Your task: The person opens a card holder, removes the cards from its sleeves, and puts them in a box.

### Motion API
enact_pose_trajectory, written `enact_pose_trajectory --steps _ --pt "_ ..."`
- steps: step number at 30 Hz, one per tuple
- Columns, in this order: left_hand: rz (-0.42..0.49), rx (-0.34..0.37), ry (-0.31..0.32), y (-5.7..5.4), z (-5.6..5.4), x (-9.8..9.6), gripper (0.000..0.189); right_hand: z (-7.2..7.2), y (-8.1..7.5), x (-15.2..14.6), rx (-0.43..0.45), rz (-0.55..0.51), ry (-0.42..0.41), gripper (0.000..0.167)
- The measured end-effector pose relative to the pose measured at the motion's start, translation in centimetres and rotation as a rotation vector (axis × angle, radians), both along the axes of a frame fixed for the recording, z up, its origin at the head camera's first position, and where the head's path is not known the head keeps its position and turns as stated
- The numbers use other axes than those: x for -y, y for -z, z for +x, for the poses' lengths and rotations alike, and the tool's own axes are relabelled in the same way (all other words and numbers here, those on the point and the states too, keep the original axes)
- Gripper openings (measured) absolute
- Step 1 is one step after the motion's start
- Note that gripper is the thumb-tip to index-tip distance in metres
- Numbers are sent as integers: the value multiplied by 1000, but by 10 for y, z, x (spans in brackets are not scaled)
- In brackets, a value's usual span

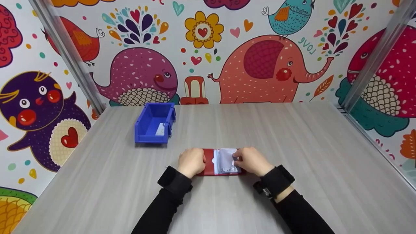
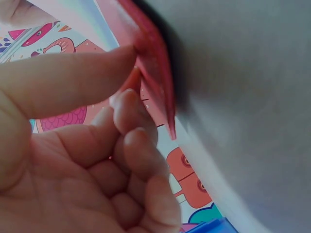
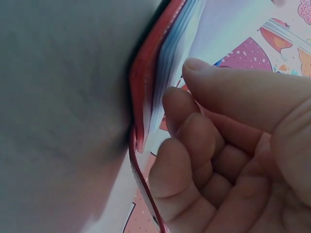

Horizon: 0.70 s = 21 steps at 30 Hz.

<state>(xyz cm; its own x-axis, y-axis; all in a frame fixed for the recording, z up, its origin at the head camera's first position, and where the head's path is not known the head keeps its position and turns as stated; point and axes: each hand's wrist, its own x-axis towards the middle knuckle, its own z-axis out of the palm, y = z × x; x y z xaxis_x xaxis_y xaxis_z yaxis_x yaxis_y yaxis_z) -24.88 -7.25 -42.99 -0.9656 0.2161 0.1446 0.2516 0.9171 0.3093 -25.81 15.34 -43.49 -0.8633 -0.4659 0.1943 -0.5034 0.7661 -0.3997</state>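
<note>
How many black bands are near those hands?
2. The left band is just past the left sleeve, and the right band just past the right sleeve, both near the open red booklet. The sleeves could hide more.

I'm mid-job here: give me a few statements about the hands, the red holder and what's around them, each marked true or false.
1. The red holder is open. True.
2. The left hand is empty. False: it grips the holder's left cover.
3. The right hand is at the clear sleeves. True.
4. Nothing stands left of the holder. False: a blue bin stands there, farther back.
5. Black bands are on both wrists. True.
</note>
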Motion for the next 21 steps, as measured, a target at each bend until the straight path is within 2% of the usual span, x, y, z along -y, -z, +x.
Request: enact_pose_trajectory --steps 9,21 --pt "2 -11 15 0 1 1 15 2 1 0 -51 8 -39 15" --pt "8 -3 10 -1 1 1 18 4 0 4 -36 17 -61 17"
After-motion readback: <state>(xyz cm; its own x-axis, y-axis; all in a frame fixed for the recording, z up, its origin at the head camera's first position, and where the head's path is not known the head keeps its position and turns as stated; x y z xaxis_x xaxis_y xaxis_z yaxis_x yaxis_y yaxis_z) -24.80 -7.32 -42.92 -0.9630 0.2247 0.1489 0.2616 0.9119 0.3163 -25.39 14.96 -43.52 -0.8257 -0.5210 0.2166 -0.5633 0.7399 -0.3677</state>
